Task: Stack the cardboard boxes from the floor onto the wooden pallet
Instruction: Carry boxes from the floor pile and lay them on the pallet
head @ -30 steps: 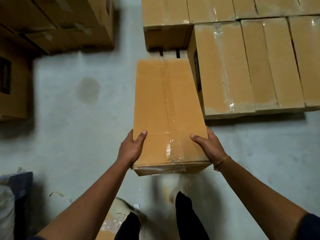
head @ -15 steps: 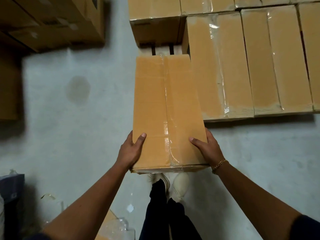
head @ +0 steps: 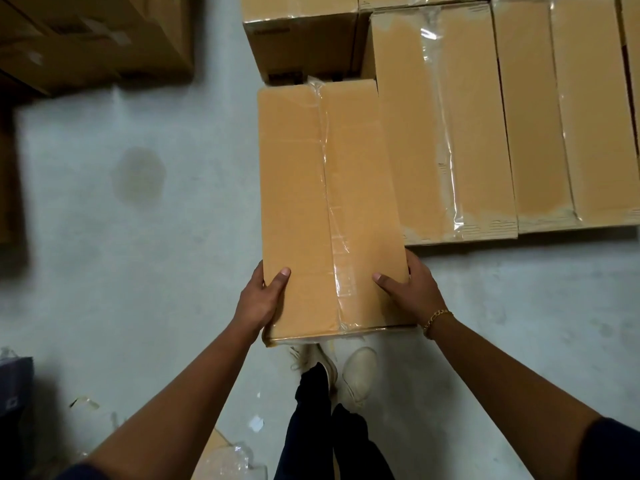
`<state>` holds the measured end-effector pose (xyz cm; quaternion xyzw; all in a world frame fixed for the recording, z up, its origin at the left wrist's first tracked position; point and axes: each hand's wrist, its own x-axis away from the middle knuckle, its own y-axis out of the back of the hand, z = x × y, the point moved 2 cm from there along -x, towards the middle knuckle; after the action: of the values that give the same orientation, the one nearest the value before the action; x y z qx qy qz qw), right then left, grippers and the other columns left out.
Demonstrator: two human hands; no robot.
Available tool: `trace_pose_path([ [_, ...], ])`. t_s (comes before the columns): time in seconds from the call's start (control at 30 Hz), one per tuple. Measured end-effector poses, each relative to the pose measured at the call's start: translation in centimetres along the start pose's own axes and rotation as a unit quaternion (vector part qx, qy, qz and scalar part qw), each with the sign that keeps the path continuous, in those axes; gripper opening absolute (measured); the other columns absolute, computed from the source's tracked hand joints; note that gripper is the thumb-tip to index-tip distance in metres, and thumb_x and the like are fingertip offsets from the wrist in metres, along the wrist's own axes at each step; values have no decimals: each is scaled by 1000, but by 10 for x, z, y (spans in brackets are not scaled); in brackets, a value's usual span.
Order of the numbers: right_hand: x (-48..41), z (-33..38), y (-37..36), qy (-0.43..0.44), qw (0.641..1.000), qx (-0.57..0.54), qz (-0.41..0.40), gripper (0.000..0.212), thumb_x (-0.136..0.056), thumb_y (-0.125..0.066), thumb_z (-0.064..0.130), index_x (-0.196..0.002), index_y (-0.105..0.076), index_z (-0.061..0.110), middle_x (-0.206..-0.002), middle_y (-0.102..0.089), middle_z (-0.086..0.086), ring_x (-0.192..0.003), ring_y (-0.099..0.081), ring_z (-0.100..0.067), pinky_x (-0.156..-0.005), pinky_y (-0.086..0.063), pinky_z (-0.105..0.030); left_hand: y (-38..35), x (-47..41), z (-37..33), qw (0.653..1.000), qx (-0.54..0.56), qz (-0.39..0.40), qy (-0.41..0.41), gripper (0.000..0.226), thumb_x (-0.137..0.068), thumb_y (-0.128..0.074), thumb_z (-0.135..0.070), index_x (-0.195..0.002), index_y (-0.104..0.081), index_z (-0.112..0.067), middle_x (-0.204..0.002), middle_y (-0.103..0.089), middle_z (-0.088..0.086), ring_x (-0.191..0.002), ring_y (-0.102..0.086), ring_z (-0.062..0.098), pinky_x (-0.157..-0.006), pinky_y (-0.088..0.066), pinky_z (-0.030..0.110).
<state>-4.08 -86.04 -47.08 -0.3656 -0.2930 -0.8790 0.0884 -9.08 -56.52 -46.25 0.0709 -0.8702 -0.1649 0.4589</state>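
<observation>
1. Both grips grasp one box (head: 329, 209): the left hand (head: 258, 303) and right hand (head: 412, 292) clamp its near corners, thumbs on top.
2. The box is held above the floor (head: 138, 271), just beside the stacked row (head: 519, 116), not yet set down.
3. The row is placed, with the pallet hidden beneath. Other cartons (head: 86, 39) at far left likely remain.
</observation>
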Motion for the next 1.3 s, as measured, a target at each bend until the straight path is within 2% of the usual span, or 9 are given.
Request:
trace_pose_path([
  [0.1,-15,5,-4,-13,999,14,-32,88,-72,-82,53,-142,-40,20,-137,-50,-7,-117,-56,-24,-99,-50,-45,0,-18,-3,1000,12,-1,8,59,-97,-54,-58,-149,-41,-35,-137,-59,-5,-114,-57,20,-99,-46,40],
  [0.3,-37,16,-14,-12,994,54,-92,73,-75,-84,45,-126,-42,15,-130,-47,-6,-106,-56,-25,-89,-50,-39,-2,-54,-8,1000,15,-8,15,57,-97,-56,-54,-149,-43,-32,-138,-59,-3,-119,-58,24,-104,-47,48],
  [0.47,-53,14,-21,-5,992,109,-71,72,-78,-82,38,-133,-44,12,-134,-46,-10,-115,-54,-29,-95,-49,-41,-5,-77,-8,999,-6,-41,12,47,-100,-58,-38,-145,-49,-29,-136,-60,0,-121,-58,28,-105,-47,52],
  [0.67,-50,3,-19,13,987,159,-16,82,-79,-81,30,-148,-38,19,-145,-41,-7,-129,-46,-29,-103,-46,-44,-11,-78,-2,999,-28,-18,-8,62,-93,-67,-38,-148,-40,-31,-144,-54,-3,-124,-57,28,-106,-47,50],
  [0.8,-45,1,-17,48,968,248,2,86,-81,-78,40,-152,-33,19,-148,-38,-10,-134,-37,-32,-104,-44,-47,-11,-74,-4,999,-46,-14,-17,67,-92,-70,-38,-149,-37,-31,-145,-53,-3,-124,-57,29,-103,-49,45],
  [0.97,-37,-1,-10,113,919,372,-66,103,-66,-77,67,-148,-35,21,-153,-35,-6,-138,-35,-30,-104,-37,-48,-10,-64,-3,994,-93,11,-52,82,-76,-82,-47,-140,-33,-35,-142,-52,-6,-124,-57,27,-100,-51,48],
  [1.03,-34,-7,-7,130,898,416,-56,122,-57,-70,81,-153,-28,19,-161,-24,-5,-147,-24,-30,-110,-31,-51,-11,-58,4,991,-119,13,-55,104,-59,-87,-62,-141,-29,-37,-143,-50,-7,-125,-55,25,-99,-53,51],
  [1.13,-34,-20,-6,146,863,483,-14,145,-46,-47,101,-158,-15,15,-166,-12,-6,-152,-13,-31,-116,-23,-53,-14,-49,24,988,-142,27,-46,141,-46,-90,-73,-154,-7,-34,-155,-38,-6,-137,-46,23,-104,-49,54],
  [1.3,-40,-34,-9,167,838,520,-17,142,-47,-74,83,-157,-20,11,-165,-18,-12,-150,-20,-35,-114,-28,-53,-23,-46,54,990,-124,53,-46,149,-46,-96,-60,-155,2,-34,-153,-40,-5,-137,-45,23,-107,-46,56],
])
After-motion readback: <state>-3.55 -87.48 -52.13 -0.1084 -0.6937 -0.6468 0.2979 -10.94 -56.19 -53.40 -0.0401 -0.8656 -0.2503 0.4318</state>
